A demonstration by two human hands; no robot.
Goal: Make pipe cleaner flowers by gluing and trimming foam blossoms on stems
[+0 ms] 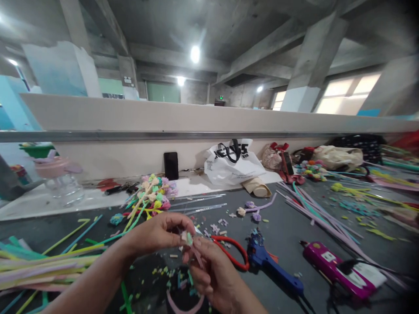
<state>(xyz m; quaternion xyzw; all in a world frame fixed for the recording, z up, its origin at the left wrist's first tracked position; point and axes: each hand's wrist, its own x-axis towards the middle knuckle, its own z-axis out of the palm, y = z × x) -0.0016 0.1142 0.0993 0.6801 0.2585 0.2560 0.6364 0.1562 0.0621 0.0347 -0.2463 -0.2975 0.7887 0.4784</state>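
In front of me my left hand (160, 233) and my right hand (212, 270) meet, fingertips pinched together. Between them is a pink pipe cleaner (198, 257) with a small cream and mint-green piece (187, 237) at its top. My right hand grips the stem, while my left fingers close on the small piece. A loop of pink pipe cleaner (186, 309) curves below my right hand; whether it is the same stem is hidden. Red-handled scissors (240, 257) lie just beyond my right hand, beside a blue glue gun (276, 270).
Loose pipe cleaners (49, 266) are heaped at the left. A bunch of pipe-cleaner flowers (152, 194), a phone (170, 165), a white bag (232, 163) and a lidded jar (59, 179) stand behind. A purple power strip (340, 268) lies right. Small clippings litter the dark table.
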